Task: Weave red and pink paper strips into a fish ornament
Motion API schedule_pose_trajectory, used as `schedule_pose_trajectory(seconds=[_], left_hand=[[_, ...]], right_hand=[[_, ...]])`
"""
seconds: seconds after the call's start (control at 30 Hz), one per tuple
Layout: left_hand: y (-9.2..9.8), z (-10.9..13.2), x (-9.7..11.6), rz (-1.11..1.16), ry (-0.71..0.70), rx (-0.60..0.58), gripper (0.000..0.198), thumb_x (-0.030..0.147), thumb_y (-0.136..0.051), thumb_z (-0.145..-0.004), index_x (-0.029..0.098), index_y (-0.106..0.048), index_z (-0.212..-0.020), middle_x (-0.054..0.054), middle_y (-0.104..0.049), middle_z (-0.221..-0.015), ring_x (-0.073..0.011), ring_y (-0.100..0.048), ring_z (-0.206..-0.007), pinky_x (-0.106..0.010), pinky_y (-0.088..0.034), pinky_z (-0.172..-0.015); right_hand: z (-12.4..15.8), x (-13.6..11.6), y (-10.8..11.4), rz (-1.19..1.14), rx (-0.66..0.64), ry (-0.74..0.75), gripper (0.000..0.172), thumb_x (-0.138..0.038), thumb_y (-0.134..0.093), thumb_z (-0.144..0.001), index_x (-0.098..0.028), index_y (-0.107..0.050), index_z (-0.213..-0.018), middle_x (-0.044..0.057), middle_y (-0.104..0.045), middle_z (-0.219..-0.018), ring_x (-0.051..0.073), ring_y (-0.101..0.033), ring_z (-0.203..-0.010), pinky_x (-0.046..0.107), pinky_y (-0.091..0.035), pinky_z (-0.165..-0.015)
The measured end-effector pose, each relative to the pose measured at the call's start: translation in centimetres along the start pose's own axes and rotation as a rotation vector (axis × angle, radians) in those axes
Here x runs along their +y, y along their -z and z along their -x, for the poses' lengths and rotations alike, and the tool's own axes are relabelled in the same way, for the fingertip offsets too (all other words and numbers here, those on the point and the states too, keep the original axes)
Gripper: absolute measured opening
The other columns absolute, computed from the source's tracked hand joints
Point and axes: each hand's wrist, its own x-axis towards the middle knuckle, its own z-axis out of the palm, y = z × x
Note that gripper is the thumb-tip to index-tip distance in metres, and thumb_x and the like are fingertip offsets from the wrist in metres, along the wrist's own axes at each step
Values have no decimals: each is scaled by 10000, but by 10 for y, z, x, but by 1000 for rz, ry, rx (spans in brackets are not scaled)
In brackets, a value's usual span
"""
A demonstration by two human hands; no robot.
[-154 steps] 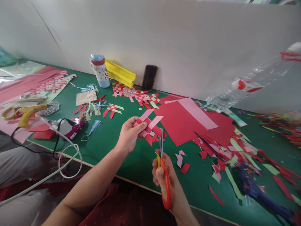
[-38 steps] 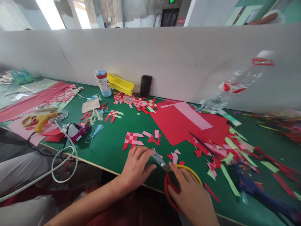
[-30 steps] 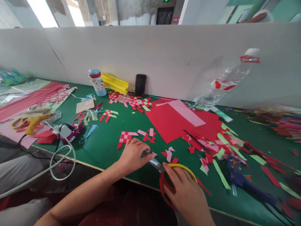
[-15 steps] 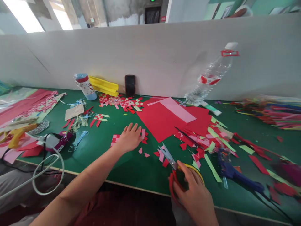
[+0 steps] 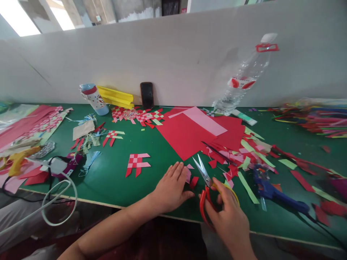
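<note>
My left hand (image 5: 172,187) lies flat on the green table (image 5: 114,180), fingers stretched out over small red and pink paper scraps (image 5: 191,178). My right hand (image 5: 230,216) grips the red and yellow handles of the scissors (image 5: 208,184), whose blades point away and stand slightly apart. A woven red and pink paper piece (image 5: 137,163) lies on the table to the left of my left hand, untouched. Red paper sheets (image 5: 189,131) with a pink sheet on top lie beyond the scissors.
A blue glue gun (image 5: 273,191) lies right of my right hand among red and green paper strips. A plastic bottle (image 5: 244,81), a phone (image 5: 146,94) and a small flask (image 5: 93,98) lean at the white back wall. Cables and another glue gun (image 5: 16,160) sit at left.
The woven piece that my left hand held 5 s ago now lies on the table. My left hand has swept back toward the table's near edge beside the scissors. The scissors rest low in my right hand.
</note>
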Motion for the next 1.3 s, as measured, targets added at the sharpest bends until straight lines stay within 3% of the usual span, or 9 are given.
schedule_pose_trajectory(seconds=[0.13,0.23,0.4,0.53,0.63,0.73,1.0,1.2,1.3], left_hand=[[18,-1,-10,55,-88,138,568,258,-563,-911,116,-372,-1426,-194,-342,-1533,-281,-184,-1476,-481,-326,-1160],[39,4,-42,41,-8,295,496,138,-489,-906,137,-414,-1396,-175,-369,-1517,-278,-223,-1466,-486,-348,-1145],[69,15,-108,-101,214,405,475,275,-516,-910,119,-476,-1356,-189,-437,-1455,-340,-274,-1432,-531,-332,-1137],[74,29,-144,-131,318,419,506,352,-475,-906,103,-493,-1345,-187,-471,-1429,-349,-299,-1413,-535,-333,-1127],[67,45,-162,-94,375,393,502,379,-428,-903,123,-513,-1326,-163,-525,-1381,-329,-388,-1359,-517,-342,-1121],[58,57,-174,-49,419,380,489,381,-394,-905,146,-532,-1312,-144,-555,-1357,-314,-427,-1331,-507,-352,-1114],[51,59,-185,7,428,317,468,385,-393,-902,129,-600,-1234,-149,-643,-1247,-328,-508,-1261,-501,-411,-1061],[50,59,-183,-25,406,338,419,329,-383,-894,175,-620,-1204,-114,-651,-1246,-303,-512,-1264,-499,-396,-1079],[50,59,-182,-27,402,345,412,327,-371,-893,180,-638,-1170,-105,-655,-1240,-296,-515,-1258,-491,-391,-1085]], right_hand=[[-5,3,8,-92,-36,-41,526,-463,-542,-881,-218,-472,-1340,83,-668,-1105,226,-660,-914,329,-552,-765],[-11,1,20,-136,-78,-136,524,-500,-570,-853,-236,-508,-1302,41,-700,-996,179,-680,-737,275,-558,-656],[-27,-6,37,-39,-172,-171,616,-529,-572,-836,-220,-479,-1361,-24,-664,-701,161,-649,-547,248,-518,-513],[-57,6,58,287,-36,-70,524,-485,-517,-843,-234,-565,-1300,73,-719,-952,225,-694,-685,320,-518,-591],[-89,29,84,494,-55,-263,548,-504,-507,-854,-280,-543,-1353,99,-736,-962,284,-697,-726,357,-491,-586],[-115,57,106,593,-169,-500,607,-564,-485,-862,-249,-523,-1379,150,-719,-1086,354,-689,-878,410,-486,-667],[-115,125,108,624,-282,-625,640,-529,-484,-862,-119,-539,-1349,217,-701,-1108,349,-701,-843,393,-483,-673],[-117,157,96,605,-341,-567,576,-483,-526,-839,-97,-604,-1260,196,-690,-1152,319,-689,-919,375,-504,-731],[-121,162,94,602,-336,-515,491,-440,-547,-821,-112,-655,-1169,183,-723,-1044,302,-698,-821,367,-502,-678]])
